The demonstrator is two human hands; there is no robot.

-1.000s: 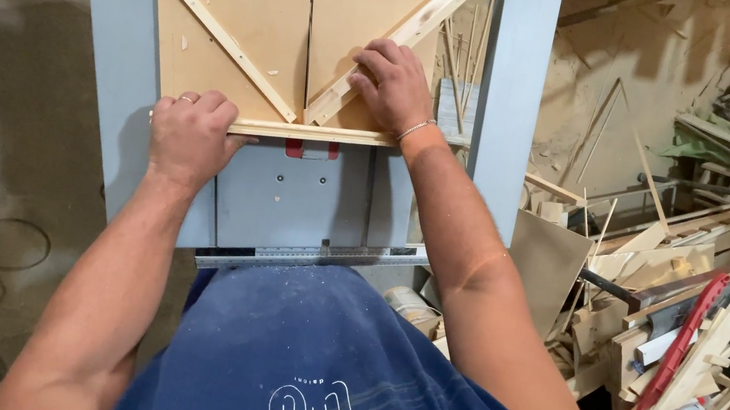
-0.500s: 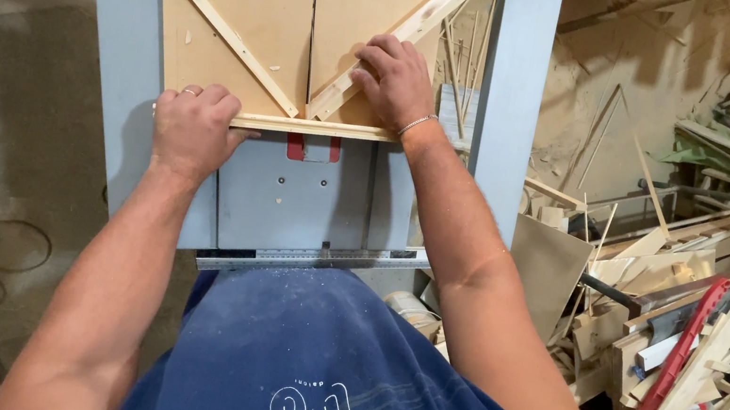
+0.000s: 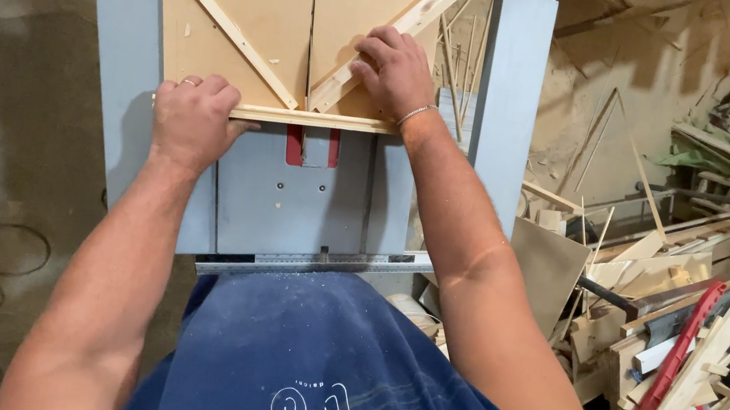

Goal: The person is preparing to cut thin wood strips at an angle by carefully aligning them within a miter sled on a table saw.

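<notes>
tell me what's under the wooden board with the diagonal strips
The board lies on a grey-blue machine table, with a red insert showing at its near edge. Whatever sits beneath the board's middle is covered.
</notes>
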